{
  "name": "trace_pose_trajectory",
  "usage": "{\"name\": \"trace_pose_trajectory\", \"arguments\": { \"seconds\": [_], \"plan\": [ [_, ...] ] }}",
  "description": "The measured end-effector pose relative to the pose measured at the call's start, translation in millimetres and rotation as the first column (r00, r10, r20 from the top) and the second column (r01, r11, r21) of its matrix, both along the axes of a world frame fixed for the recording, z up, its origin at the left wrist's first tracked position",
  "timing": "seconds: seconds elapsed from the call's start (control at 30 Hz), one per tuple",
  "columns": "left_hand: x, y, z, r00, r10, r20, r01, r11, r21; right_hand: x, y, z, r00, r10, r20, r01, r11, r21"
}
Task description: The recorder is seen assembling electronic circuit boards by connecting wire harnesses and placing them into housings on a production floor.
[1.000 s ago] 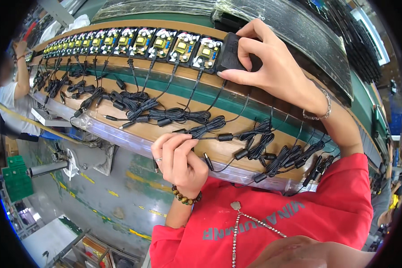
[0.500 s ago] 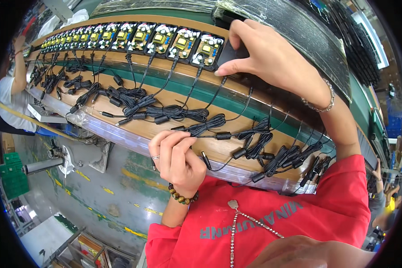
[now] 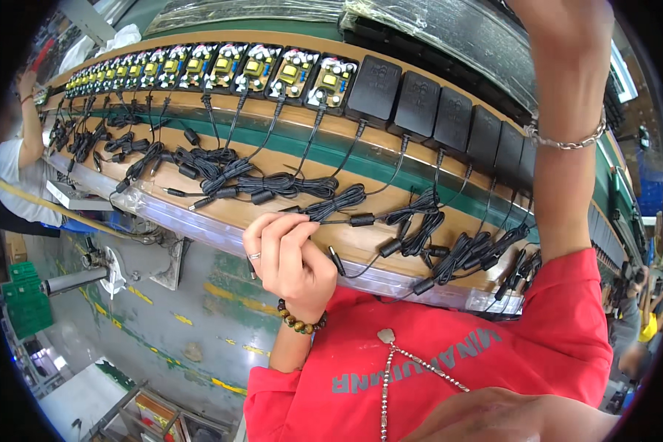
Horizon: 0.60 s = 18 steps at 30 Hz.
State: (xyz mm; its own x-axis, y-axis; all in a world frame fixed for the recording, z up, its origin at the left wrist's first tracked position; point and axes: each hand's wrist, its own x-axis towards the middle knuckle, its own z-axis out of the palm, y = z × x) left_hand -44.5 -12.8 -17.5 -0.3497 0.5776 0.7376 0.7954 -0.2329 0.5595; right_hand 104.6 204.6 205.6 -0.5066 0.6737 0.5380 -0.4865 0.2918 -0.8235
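My left hand (image 3: 291, 254) is at the near edge of the bench, fingers curled, with a dark tip showing beside the ring finger; what it grips is mostly hidden. A bundled black cable (image 3: 339, 202) lies right above its fingertips. My right hand (image 3: 567, 18) reaches past the top edge, so its fingers are out of view. Beneath and left of that arm runs a row of closed black power adapters (image 3: 374, 87). Farther left the row continues as open adapter housings with circuit boards (image 3: 334, 79) showing. Each visible adapter trails a black cord towards me.
Tied cords with plugs lie along the wooden bench strip (image 3: 398, 250), bordered by a clear plastic-covered edge (image 3: 199, 225). Film-wrapped black material (image 3: 449, 44) lies behind the row. Another person's arm (image 3: 31, 125) is at the far left. A metal machine part (image 3: 144, 265) stands below the bench.
My right hand has left the first closed adapter and moved up and right, out past the top edge, uncovering the closed adapters. My left hand has stayed almost in place.
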Motion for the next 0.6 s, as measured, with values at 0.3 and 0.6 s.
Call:
{"name": "trace_pose_trajectory", "arguments": {
  "seconds": [0.3, 0.6],
  "plan": [
    [-8, 0, -3, 0.998, 0.06, -0.028, -0.061, 0.998, -0.03, -107, 10, -73, 0.458, -0.764, 0.454, 0.12, 0.559, 0.821],
    [0, -1, 6, 1.0, 0.001, 0.01, -0.001, 1.0, -0.016, 68, 272, -136, -0.129, -0.937, 0.325, 0.143, 0.306, 0.941]
  ]
}}
